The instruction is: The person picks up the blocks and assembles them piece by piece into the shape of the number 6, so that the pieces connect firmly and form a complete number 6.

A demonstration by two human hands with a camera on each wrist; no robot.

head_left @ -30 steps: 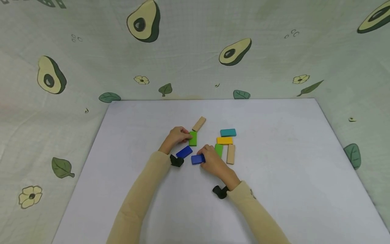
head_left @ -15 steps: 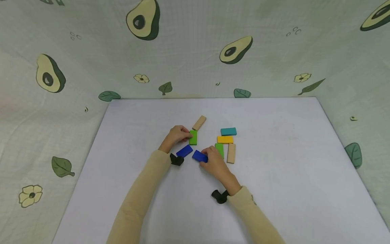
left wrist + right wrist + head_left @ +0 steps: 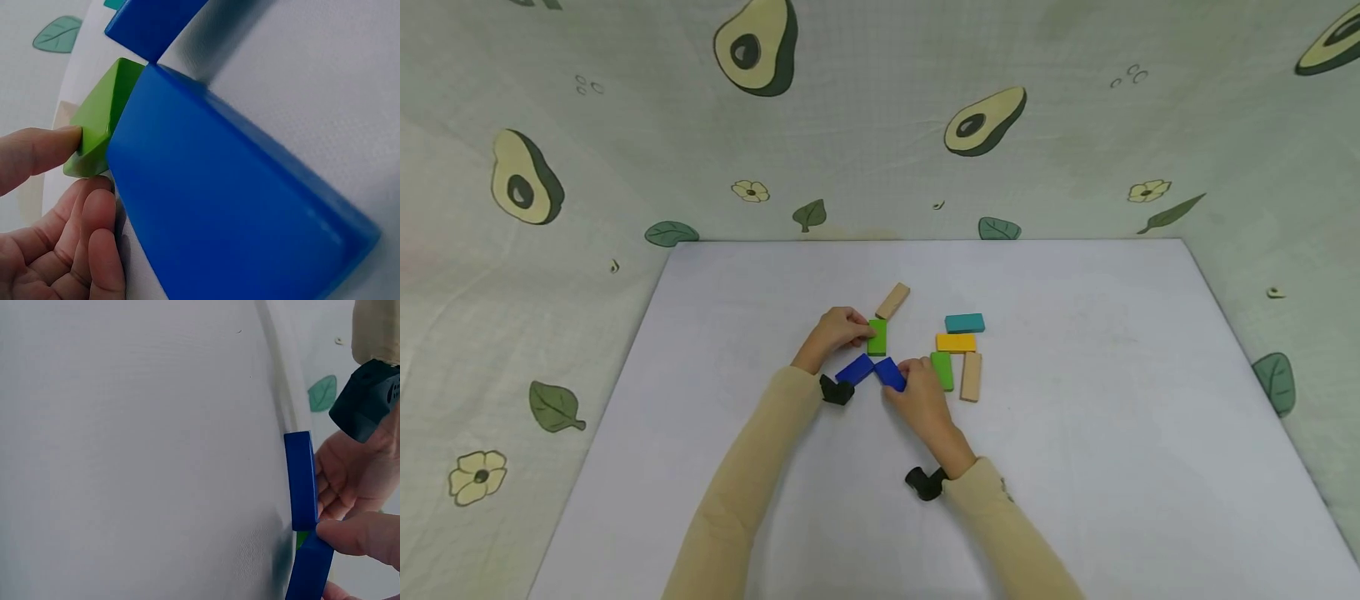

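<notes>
My left hand [image 3: 841, 327] pinches a green wooden block [image 3: 877, 337], one fingertip on its side in the left wrist view and the other fingers curled beneath. A flat blue block [image 3: 206, 187] lies slanted just in front of that green one. With thumb and fingers, my right hand [image 3: 922, 396] grips a second blue block [image 3: 890, 373] by its right end. Its far corner meets the first blue block's corner, the two forming a peak. In the right wrist view, the thumb [image 3: 359, 534] lies where the held blue block [image 3: 312, 569] joins the other.
A plain wood block [image 3: 892, 301] touches the green block's far end. To the right stands a group: teal [image 3: 965, 323], yellow [image 3: 956, 342], green [image 3: 942, 372] and plain wood [image 3: 971, 377] blocks. Black wrist cameras [image 3: 837, 390] hang near the white tabletop [image 3: 1097, 400].
My right hand has turned its blue block from nearly level to slanted and moved it away from me, up against the other blue block's corner. The left hand has stayed at the green block.
</notes>
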